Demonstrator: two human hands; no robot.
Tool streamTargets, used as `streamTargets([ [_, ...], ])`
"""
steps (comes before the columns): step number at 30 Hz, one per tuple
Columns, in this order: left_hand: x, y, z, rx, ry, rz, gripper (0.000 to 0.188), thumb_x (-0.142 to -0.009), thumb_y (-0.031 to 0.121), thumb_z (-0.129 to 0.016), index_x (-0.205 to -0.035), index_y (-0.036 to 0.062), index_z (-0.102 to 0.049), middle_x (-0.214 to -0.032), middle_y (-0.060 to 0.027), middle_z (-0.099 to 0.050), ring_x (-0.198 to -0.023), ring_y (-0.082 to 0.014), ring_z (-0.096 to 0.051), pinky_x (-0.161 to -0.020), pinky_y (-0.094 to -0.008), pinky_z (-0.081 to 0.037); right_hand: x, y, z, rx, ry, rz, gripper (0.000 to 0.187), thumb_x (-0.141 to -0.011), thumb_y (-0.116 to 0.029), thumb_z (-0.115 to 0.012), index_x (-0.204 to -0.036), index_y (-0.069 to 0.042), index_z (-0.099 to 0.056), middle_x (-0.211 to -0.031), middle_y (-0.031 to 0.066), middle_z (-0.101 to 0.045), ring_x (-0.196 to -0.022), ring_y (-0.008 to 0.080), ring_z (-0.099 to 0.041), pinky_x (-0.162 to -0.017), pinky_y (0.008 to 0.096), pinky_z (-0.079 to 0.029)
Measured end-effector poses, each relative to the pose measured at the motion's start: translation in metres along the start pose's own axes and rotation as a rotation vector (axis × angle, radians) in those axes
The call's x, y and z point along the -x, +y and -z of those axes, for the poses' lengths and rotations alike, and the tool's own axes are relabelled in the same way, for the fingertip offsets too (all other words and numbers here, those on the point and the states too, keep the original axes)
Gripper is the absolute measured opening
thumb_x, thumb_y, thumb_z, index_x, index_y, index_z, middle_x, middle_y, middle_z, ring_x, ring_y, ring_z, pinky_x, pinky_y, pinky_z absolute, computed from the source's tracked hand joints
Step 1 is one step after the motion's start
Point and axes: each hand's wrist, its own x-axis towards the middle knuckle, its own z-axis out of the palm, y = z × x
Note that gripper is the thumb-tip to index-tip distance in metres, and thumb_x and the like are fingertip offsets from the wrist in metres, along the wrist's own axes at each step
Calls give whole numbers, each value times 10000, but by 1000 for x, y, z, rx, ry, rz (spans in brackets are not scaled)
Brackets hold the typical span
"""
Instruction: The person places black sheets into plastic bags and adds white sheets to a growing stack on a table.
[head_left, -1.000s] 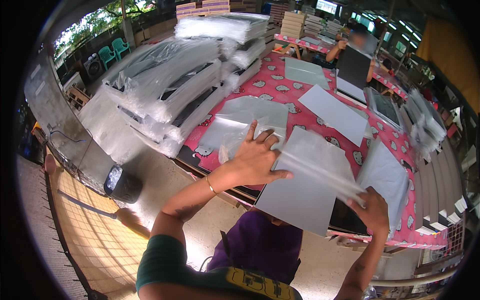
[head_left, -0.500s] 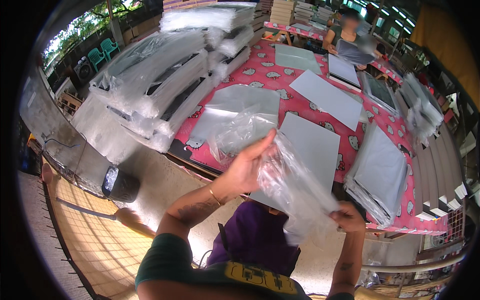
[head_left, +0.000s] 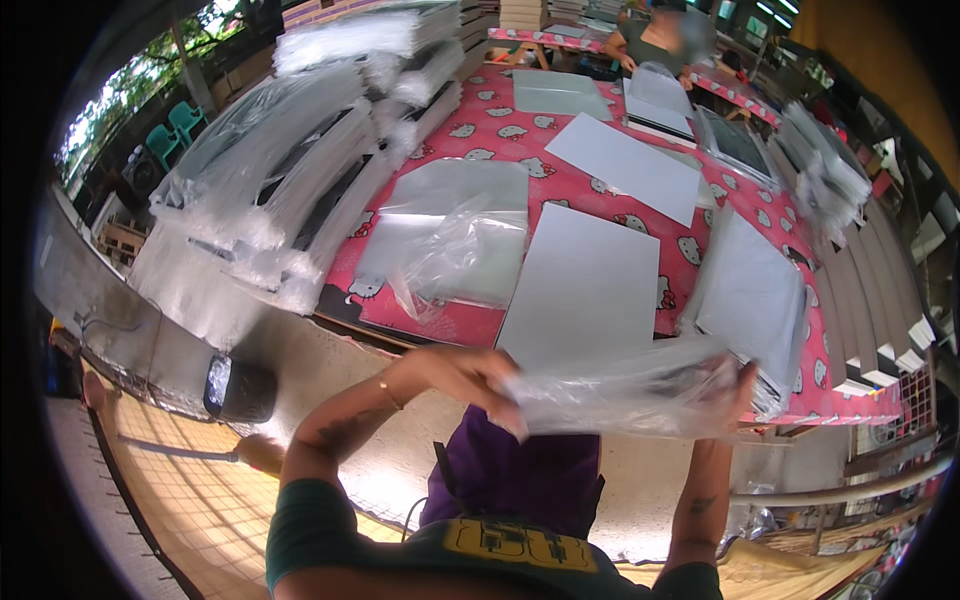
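A clear plastic bag (head_left: pixel 622 388) is stretched sideways in front of me, at the near edge of the table. My left hand (head_left: pixel 482 383) grips its left end, fingers bent over the film. At the other end my right hand (head_left: pixel 738 392) holds the bag, its fingers partly veiled by the crumpled film. Just beyond the bag a flat white board (head_left: pixel 590 275) lies on the table, its near edge hidden by the plastic. To its left rests a pile of clear plastic bags (head_left: pixel 455 200), the top one crumpled.
A pink patterned cloth (head_left: pixel 480 130) covers the table. Tall stacks of plastic-wrapped boards (head_left: pixel 270 170) stand at left; a wrapped pile (head_left: pixel 755 295) lies at right. Another white board (head_left: pixel 630 165) lies farther back. Across the table stands a person (head_left: pixel 655 45). A black bin (head_left: pixel 240 388) sits on the floor.
The bag has gone from hanging diagonally to stretched level between my hands. My left hand came down toward me; my right hand rose slightly. The person opposite lowered a sheet onto the pile.
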Motion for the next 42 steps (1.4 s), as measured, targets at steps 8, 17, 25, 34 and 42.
streamTargets([
  [8, 30, -4, -14, 267, 276, 293, 274, -867, 194, -613, -991, -50, -601, -922, -152, -665, -971, -232, -623, -866, -326, -490, 12, 46, 51, -537, -342, 71, 423, -795, -152, -649, -1155, 24, -514, -877, 155, -637, -781, 251, -656, -782, 446, -534],
  [17, 48, -75, -71, -131, 858, 276, 231, -809, -46, -504, -1034, 1, -484, -776, -50, -532, -641, -103, -518, -573, -240, -441, 90, 92, -31, 294, 251, -145, 541, -804, 62, -441, -1338, -24, -425, -721, 3, -462, -539, 61, -440, -483, 207, -386],
  [25, 16, -86, -93, 25, 1237, 275, 345, -828, -23, -477, -1151, 7, -593, -702, -33, -571, -574, -77, -514, -513, -205, -404, 84, 111, -43, 503, 497, 4, 552, -758, 110, -421, -1292, -6, -506, -822, 94, -588, -715, 82, -528, -648, 224, -459],
  [34, 37, -16, -87, 657, 909, -321, 465, -857, 114, -598, -1292, 27, -460, -1077, -164, -615, -953, -229, -615, -816, -340, -515, 91, 13, -17, -373, 23, -18, 419, -767, -115, -640, -1145, -19, -487, -951, 93, -579, -888, 158, -587, -810, 288, -468],
  [42, -38, 80, 39, 735, 803, -763, 410, -921, 90, -516, -1324, 63, -449, -1212, -102, -583, -1102, -213, -570, -969, -400, -448, -60, -111, -66, -609, -189, 245, 474, -895, -174, -595, -1328, -83, -425, -1243, 82, -552, -1117, 249, -555, -988, 455, -412],
])
